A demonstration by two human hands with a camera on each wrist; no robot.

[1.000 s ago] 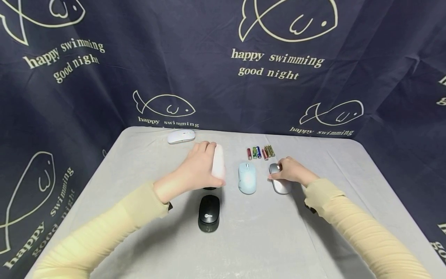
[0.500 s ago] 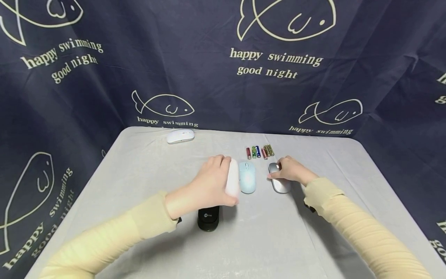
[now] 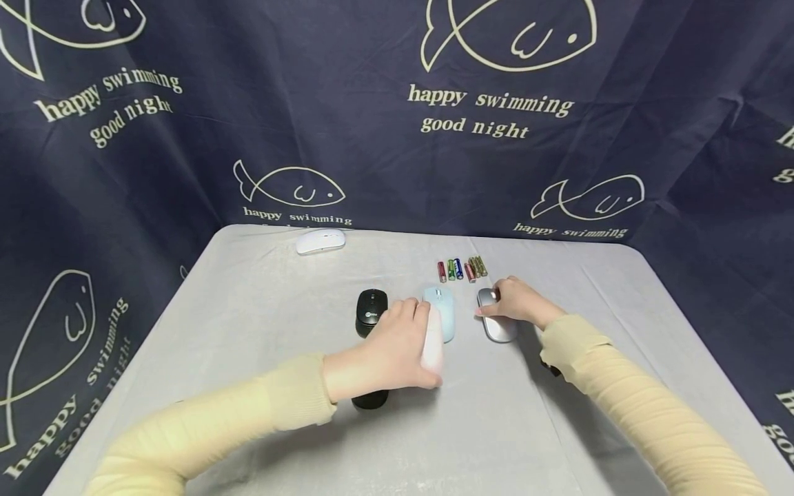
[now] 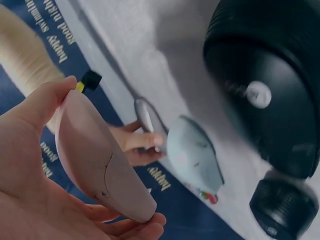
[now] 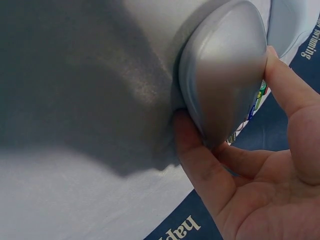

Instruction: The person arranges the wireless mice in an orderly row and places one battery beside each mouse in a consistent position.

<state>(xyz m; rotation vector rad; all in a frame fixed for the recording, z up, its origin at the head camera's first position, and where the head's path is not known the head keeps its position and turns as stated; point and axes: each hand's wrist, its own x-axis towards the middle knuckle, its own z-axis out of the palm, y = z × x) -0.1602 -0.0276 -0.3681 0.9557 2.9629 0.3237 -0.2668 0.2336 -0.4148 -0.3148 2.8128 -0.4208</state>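
Observation:
My left hand (image 3: 397, 351) grips a pale pink mouse (image 3: 433, 348) by its two ends, thumb at the near end and fingers at the far end. The mouse stands tilted on its side, with a thin curved seam showing in the left wrist view. It overlaps a light blue mouse (image 3: 441, 297) lying on the table. My right hand (image 3: 521, 303) pinches a silver-grey mouse (image 5: 225, 65) between thumb and fingers, low at the table surface. Two black mice lie around my left hand: one beyond it (image 3: 372, 305), another partly hidden under the wrist (image 3: 370, 400).
Several small batteries (image 3: 458, 269) lie in a short row behind the light blue mouse. A white mouse (image 3: 320, 241) sits at the back left of the grey-clothed table (image 3: 484, 427). A dark blue curtain (image 3: 384, 172) with fish drawings hangs behind and at both sides.
My left hand has carried the pale pink mouse rightward and nearer to me, uncovering the far black mouse and covering much of the near one. My right hand has stayed on the silver-grey mouse.

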